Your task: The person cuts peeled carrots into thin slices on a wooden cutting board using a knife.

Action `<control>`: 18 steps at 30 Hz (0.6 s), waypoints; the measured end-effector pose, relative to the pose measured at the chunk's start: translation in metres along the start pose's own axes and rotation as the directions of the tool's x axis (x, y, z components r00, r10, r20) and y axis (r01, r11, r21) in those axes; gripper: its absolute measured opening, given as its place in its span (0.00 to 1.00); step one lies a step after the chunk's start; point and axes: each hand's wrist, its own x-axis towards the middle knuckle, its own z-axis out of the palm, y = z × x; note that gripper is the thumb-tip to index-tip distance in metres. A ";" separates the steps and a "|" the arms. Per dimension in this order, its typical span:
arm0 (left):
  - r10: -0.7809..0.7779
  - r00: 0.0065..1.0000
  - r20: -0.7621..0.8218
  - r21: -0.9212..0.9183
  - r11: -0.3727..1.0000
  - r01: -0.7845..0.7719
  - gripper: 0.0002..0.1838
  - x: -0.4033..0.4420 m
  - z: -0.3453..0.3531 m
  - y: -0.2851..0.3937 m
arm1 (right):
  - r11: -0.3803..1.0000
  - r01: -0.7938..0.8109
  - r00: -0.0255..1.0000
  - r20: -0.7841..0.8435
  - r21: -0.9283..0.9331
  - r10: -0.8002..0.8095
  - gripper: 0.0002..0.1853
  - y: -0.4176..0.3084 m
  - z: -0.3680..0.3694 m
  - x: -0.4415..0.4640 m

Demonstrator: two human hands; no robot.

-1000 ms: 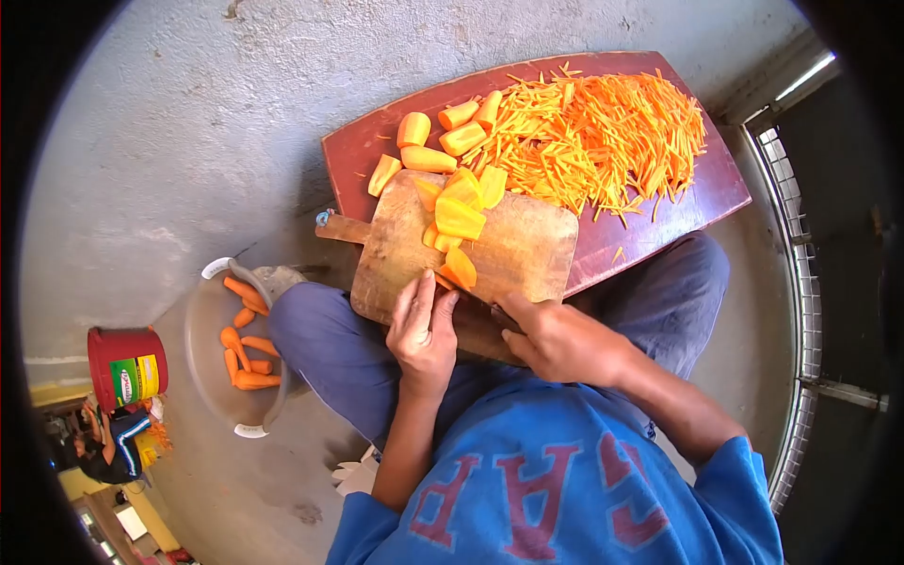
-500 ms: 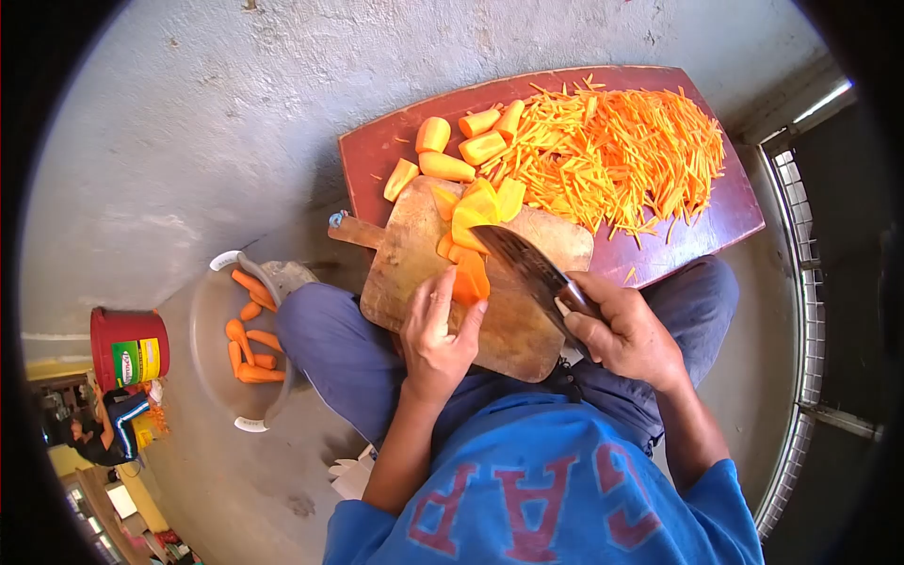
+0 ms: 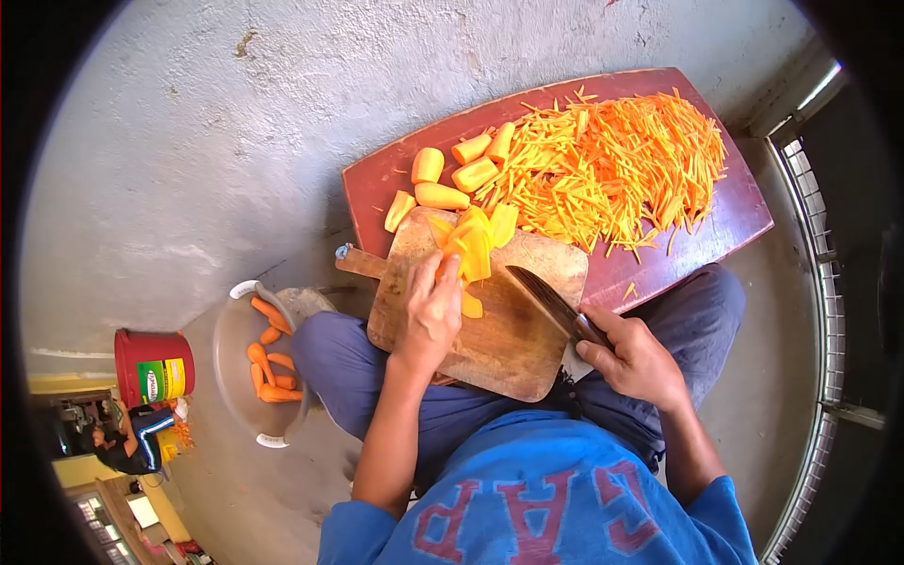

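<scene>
My right hand (image 3: 637,360) is wrapped round the dark handle of a kitchen knife (image 3: 544,298), its broad blade pointing up and left over the right part of the wooden cutting board (image 3: 504,353). On the board's left, my left hand (image 3: 430,315) has its fingers closed together on flat carrot slices (image 3: 474,243); the fingertips are partly hidden. One loose slice (image 3: 472,305) lies just right of that hand. The board rests tilted across my lap, against the red table.
The red table (image 3: 692,231) carries a heap of carrot strips (image 3: 631,169) and several thick carrot chunks (image 3: 441,196). On the floor at left stand a grey basin (image 3: 231,363) holding carrots (image 3: 271,377) and a red bucket (image 3: 132,367). Another person (image 3: 127,447) sits farther off.
My left hand has moved up the board onto the slices, and its fingers have closed together. The knife has drawn back, right and down, away from the slices.
</scene>
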 end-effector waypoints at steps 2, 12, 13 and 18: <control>-0.031 0.999 0.017 -0.036 0.999 0.031 0.24 0.004 -0.007 -0.004 | 0.999 0.000 1.000 0.006 -0.037 0.000 0.20 -0.005 -0.001 0.002; -0.209 0.962 0.175 -0.182 0.953 0.241 0.23 0.012 -0.028 -0.017 | 0.952 0.280 0.916 0.332 -0.127 -0.225 0.21 -0.008 -0.004 0.019; -0.211 0.959 0.188 -0.212 0.945 0.250 0.22 0.016 -0.028 -0.019 | 0.959 0.233 0.921 0.354 -0.162 -0.164 0.22 -0.016 -0.006 0.025; -0.213 0.954 0.209 -0.261 0.928 0.265 0.22 0.036 -0.023 -0.046 | 0.925 0.281 0.939 0.272 -0.255 -0.210 0.24 -0.002 -0.002 0.065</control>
